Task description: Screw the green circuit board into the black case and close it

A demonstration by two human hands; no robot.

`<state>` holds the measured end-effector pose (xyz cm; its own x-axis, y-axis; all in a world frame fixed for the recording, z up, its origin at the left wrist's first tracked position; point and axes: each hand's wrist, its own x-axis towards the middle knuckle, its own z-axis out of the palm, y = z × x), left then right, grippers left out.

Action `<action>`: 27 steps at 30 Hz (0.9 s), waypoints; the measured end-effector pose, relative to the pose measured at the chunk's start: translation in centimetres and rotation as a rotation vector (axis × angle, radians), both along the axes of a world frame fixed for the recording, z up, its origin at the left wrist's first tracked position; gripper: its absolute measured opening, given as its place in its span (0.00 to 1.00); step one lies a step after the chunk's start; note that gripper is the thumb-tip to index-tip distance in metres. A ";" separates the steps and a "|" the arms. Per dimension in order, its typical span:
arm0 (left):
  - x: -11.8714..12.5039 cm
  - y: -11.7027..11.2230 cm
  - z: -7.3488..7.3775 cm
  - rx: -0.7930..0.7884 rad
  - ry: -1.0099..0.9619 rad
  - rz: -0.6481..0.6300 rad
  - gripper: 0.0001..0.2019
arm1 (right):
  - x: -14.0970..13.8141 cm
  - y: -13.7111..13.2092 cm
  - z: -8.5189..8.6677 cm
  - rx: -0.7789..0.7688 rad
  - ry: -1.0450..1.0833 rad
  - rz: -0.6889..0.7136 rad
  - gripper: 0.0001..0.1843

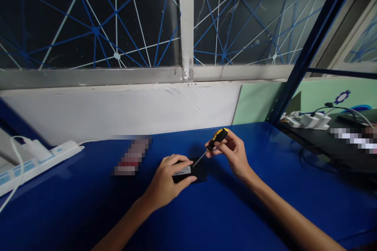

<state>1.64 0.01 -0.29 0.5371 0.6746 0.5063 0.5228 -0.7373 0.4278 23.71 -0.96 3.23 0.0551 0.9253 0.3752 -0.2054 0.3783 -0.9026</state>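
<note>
A small black flat device (188, 172) with a pale label lies on the blue table (229, 211). My left hand (167, 180) curls over its left side and grips it, thumb on the near edge. My right hand (232, 153) pinches a screwdriver (213, 141) by its black and yellow handle. The thin shaft slants down and left, and its tip rests on the top of the device.
A white power strip (38, 160) with a plugged-in charger and cable lies at the far left. A blurred rectangular item (132, 156) sits left of my hands. At the right, white chargers (312, 120) and cables rest on a black table. A white wall and windows stand behind.
</note>
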 end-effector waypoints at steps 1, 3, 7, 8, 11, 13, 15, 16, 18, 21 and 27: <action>-0.1 0.0 0.0 0.005 0.022 -0.005 0.17 | 0.0 0.0 0.0 -0.003 -0.002 -0.007 0.11; -0.2 0.1 -0.1 0.016 0.071 -0.016 0.25 | 0.2 0.0 0.1 -0.006 -0.010 -0.026 0.12; -0.5 0.3 -0.7 0.034 0.178 -0.025 0.37 | 0.7 0.2 0.2 0.006 -0.011 -0.064 0.11; -0.5 0.4 -0.9 0.042 0.201 -0.018 0.38 | 0.8 0.3 0.2 0.010 -0.009 -0.075 0.11; -0.4 0.5 -1.2 0.064 0.250 0.019 0.35 | 1.2 0.6 0.2 0.019 -0.008 -0.110 0.12; -0.4 0.5 -1.3 0.068 0.261 0.028 0.32 | 1.5 0.9 0.1 0.022 0.000 -0.138 0.14; -0.4 0.4 -1.2 0.067 0.257 0.028 0.29 | 1.7 1.1 0.0 0.025 0.018 -0.166 0.17; -0.4 0.4 -1.2 0.065 0.254 0.027 0.29 | 1.8 1.2 0.0 0.025 0.028 -0.180 0.19; -0.4 0.4 -1.2 0.057 0.250 0.030 0.30 | 2.0 1.4 0.0 0.018 0.041 -0.208 0.23; -0.5 0.4 -1.0 0.027 0.241 0.036 0.31 | 2.3 1.8 -0.1 0.009 0.051 -0.256 0.29; -0.7 0.3 -0.4 -0.011 0.131 0.054 0.30 | 3.0 2.1 -0.1 0.035 0.088 -0.336 0.32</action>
<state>0.91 0.31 -0.69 0.5607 0.7095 0.4268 0.6134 -0.7022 0.3615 26.72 1.19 3.16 0.3886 0.8364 0.3865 -0.1409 0.4685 -0.8722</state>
